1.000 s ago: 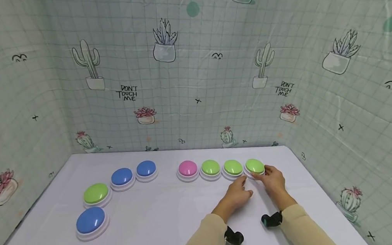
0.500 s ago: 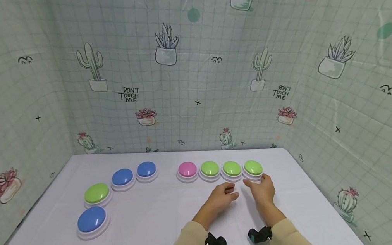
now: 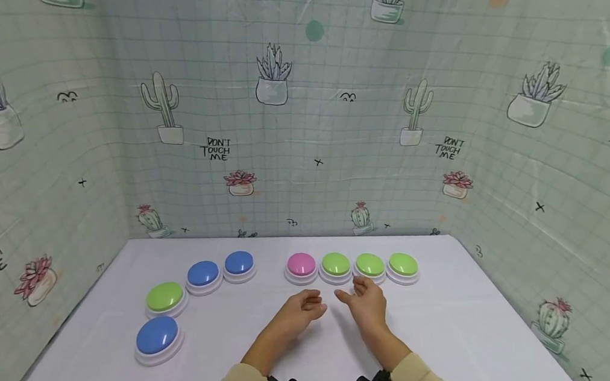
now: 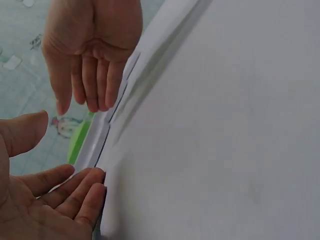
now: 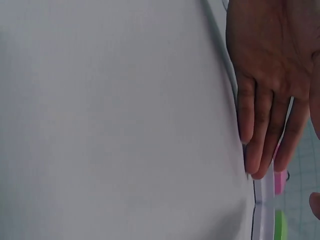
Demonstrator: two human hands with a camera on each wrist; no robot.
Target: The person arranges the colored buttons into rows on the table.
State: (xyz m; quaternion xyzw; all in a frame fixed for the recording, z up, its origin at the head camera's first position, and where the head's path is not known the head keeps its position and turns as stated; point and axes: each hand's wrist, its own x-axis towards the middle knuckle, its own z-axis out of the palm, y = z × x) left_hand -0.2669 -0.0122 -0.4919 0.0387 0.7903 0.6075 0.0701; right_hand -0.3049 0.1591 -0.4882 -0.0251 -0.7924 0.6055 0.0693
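Both hands are over the white table, palms facing each other, fingers relaxed and holding nothing. My left hand (image 3: pixel 296 312) is just in front of a pink push button (image 3: pixel 301 264) on a white base. My right hand (image 3: pixel 366 305) is in front of the green buttons; its fingertips overlap the base of the middle green button (image 3: pixel 370 264) in the head view. To either side of that one stand another green button (image 3: pixel 336 264) and the rightmost green button (image 3: pixel 403 265). In the left wrist view, a green button (image 4: pixel 78 142) shows beyond the fingers.
On the left, two blue buttons (image 3: pixel 203 274) (image 3: pixel 239 263), a green button (image 3: pixel 164 297) and a larger-looking near blue button (image 3: pixel 157 335) form a curve on the white table (image 3: pixel 230 330). A cactus-print cloth (image 3: pixel 310 123) hangs around the back and sides.
My right hand has come away from the rightmost green button and moved left and nearer. My left hand has also moved left, away from the green buttons. The buttons hold their arrangement.
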